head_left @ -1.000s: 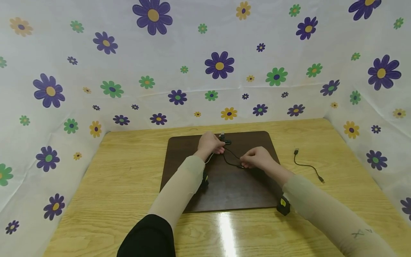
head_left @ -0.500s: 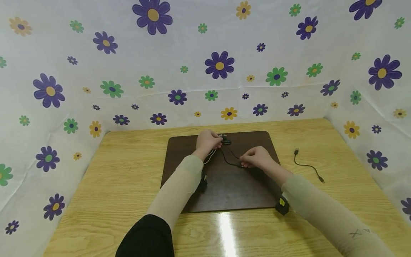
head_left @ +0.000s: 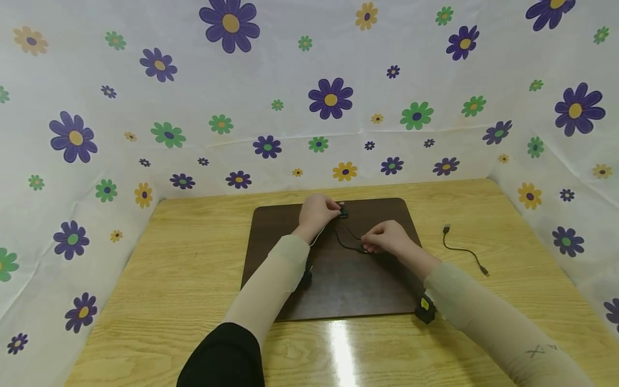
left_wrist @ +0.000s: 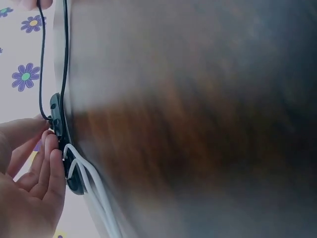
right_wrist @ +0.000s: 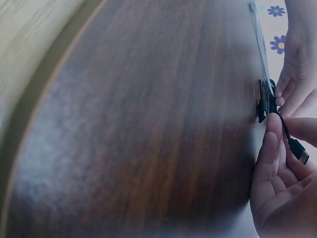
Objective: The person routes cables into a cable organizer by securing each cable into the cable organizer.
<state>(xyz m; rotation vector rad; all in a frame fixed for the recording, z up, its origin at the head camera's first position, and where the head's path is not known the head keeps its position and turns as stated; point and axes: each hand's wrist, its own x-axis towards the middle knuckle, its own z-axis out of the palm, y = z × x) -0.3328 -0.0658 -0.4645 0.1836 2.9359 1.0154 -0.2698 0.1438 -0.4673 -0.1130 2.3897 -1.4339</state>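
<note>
1. At the far edge of the dark-brown board [head_left: 358,285], a black cable clip [left_wrist: 56,111]; white cables [left_wrist: 102,198] appear seated in it, so that portion looks done; they trail toward the near left, beside the left forearm.
2. Between the clip and the right hand, a black USB cable [left_wrist: 66,49]; two strands span the gap; its fitting at the clip seems under way, though whether it sits in a slot cannot be told.
3. Far to the right, on the wooden table [head_left: 193,290], a loose USB lead [head_left: 462,249]; it lies well apart from both hands and seems yet to be dealt with.
4. Left hand [head_left: 316,215], the farther of the two; forearm reaching from near left toward far right; thumb and fingertips nearly closed, apparently pinching the black USB cable against the clip.
5. Right hand [head_left: 389,237], nearer and to the right; forearm slanting in from the near right; thumb and fingers drawn together on the same cable, close to its small end plug [right_wrist: 299,151], which hangs free.
</note>
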